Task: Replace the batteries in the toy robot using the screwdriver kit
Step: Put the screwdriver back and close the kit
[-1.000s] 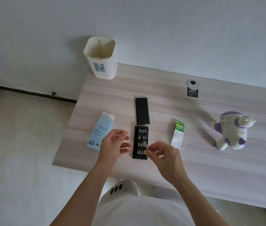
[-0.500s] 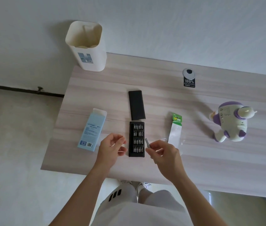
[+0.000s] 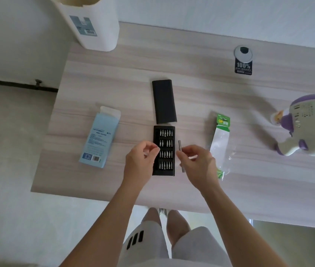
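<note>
1. A slim grey screwdriver handle (image 3: pixel 180 155) is pinched upright-ish in the fingers of the right hand (image 3: pixel 197 164), just to the right of the open bit tray (image 3: pixel 164 150) on the pale wood-grain table (image 3: pixel 191 87).
2. The left hand (image 3: pixel 140 163) is held over the tray's left edge with thumb and fingertips curled together; whether a bit is held in that grip cannot be told.
3. Four rows of metal bits are seen standing in the black tray, whose black sleeve (image 3: pixel 164 101) lies just beyond it, nearly touching its far end.
4. The toy robot (image 3: pixel 305 126), white with purple trim, is seen lying at the table's right edge, well apart from both hands.
5. A green-topped battery pack (image 3: pixel 221 138) lies between the right hand and the toy, its near end partly hidden by the wrist.
6. A light blue box (image 3: pixel 99 137) with its flap open is seen left of the tray, and a white bin (image 3: pixel 93 22) stands at the far left corner.
</note>
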A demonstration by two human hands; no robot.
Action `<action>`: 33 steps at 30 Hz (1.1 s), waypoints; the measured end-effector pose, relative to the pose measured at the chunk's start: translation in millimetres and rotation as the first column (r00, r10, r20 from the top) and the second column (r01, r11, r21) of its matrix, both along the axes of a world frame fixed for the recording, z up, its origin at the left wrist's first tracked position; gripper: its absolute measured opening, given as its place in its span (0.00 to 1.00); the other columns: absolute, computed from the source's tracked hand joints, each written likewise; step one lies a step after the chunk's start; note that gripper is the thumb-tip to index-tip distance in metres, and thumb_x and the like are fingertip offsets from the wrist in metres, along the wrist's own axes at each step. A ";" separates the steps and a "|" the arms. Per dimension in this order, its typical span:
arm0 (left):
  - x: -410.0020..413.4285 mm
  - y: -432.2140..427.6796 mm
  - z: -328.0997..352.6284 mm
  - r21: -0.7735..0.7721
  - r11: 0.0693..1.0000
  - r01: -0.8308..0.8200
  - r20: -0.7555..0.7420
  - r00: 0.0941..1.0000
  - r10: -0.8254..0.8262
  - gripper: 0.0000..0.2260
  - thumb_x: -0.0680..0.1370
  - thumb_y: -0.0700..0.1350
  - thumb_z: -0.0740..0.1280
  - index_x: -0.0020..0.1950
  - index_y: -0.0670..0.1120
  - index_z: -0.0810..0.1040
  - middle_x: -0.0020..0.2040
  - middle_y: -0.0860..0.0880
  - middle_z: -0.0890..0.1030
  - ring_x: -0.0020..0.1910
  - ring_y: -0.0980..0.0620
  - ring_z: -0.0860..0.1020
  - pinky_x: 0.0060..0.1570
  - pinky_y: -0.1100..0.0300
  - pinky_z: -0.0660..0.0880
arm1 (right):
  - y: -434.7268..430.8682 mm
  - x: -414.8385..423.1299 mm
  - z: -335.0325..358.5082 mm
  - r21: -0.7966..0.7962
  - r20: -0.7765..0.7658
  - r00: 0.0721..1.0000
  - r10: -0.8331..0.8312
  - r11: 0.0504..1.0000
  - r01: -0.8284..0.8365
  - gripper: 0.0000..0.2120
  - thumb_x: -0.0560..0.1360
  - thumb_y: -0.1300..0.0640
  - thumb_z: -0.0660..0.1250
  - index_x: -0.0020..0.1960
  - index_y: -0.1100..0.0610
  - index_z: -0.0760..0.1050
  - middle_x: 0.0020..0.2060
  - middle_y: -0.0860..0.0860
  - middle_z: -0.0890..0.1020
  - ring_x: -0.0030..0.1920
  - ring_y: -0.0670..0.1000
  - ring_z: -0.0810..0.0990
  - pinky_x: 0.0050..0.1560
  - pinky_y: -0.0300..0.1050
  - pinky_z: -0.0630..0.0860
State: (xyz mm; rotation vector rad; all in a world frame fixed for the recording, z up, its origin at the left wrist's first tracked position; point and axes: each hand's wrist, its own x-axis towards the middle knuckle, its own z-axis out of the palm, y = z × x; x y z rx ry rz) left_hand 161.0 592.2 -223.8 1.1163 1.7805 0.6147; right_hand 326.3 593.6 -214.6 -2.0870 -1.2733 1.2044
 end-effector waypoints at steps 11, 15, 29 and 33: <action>25.6 10.9 -14.2 0.128 0.992 -0.020 -0.218 0.975 0.048 0.04 0.77 0.47 0.72 0.45 0.48 0.82 0.42 0.53 0.79 0.42 0.54 0.76 0.43 0.63 0.71 | 10.7 0.6 -20.5 -0.018 0.037 0.998 -0.041 0.999 0.042 0.04 0.75 0.50 0.72 0.45 0.50 0.82 0.35 0.40 0.81 0.39 0.38 0.78 0.37 0.30 0.70; 32.0 9.6 -17.1 0.125 0.990 -0.065 -0.245 0.965 0.094 0.05 0.77 0.47 0.73 0.45 0.46 0.81 0.43 0.51 0.77 0.44 0.53 0.74 0.43 0.63 0.68 | 11.4 0.5 -23.1 -0.018 0.031 0.999 -0.020 1.000 0.020 0.03 0.75 0.49 0.72 0.43 0.47 0.81 0.35 0.40 0.82 0.40 0.40 0.80 0.38 0.31 0.71; 47.6 17.5 -17.8 0.042 0.967 -0.252 -0.233 0.939 0.255 0.07 0.74 0.50 0.75 0.43 0.52 0.78 0.43 0.56 0.70 0.46 0.52 0.73 0.51 0.50 0.76 | 14.7 3.8 -26.1 -0.039 0.015 1.000 0.012 0.999 -0.011 0.04 0.75 0.48 0.72 0.45 0.48 0.82 0.35 0.40 0.82 0.40 0.40 0.81 0.40 0.36 0.74; 46.6 18.3 -19.5 0.012 0.953 -0.303 -0.241 0.924 0.297 0.11 0.72 0.52 0.76 0.48 0.53 0.75 0.48 0.52 0.73 0.48 0.51 0.72 0.52 0.47 0.77 | 15.8 4.2 -26.5 -0.052 0.004 1.000 0.011 0.999 -0.011 0.05 0.75 0.48 0.72 0.45 0.49 0.82 0.35 0.41 0.82 0.40 0.41 0.81 0.41 0.37 0.75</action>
